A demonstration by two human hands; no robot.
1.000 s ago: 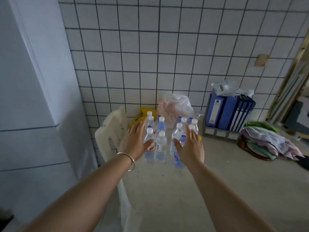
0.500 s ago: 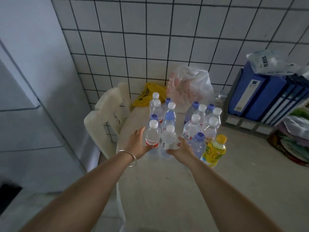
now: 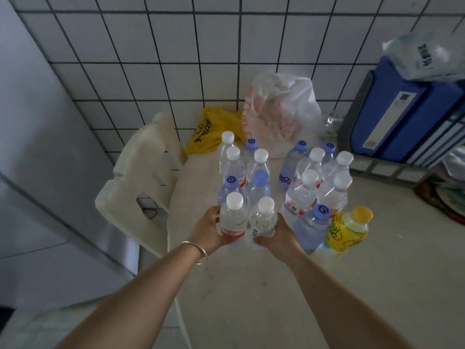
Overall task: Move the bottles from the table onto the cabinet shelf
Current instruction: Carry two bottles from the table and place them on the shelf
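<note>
left grip (image 3: 205, 231): wrapped on red-label bottle (image 3: 232, 219) | right grip (image 3: 275, 235): wrapped on adjacent bottle (image 3: 261, 221) | both frame centre, upright on worktop (image 3: 276, 298)

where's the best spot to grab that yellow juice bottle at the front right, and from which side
Probably the yellow juice bottle by its mid-body, coming from the right or front: it stands upright, its left side is crowded by a blue-capped water bottle, and the table there is bare.
</note>
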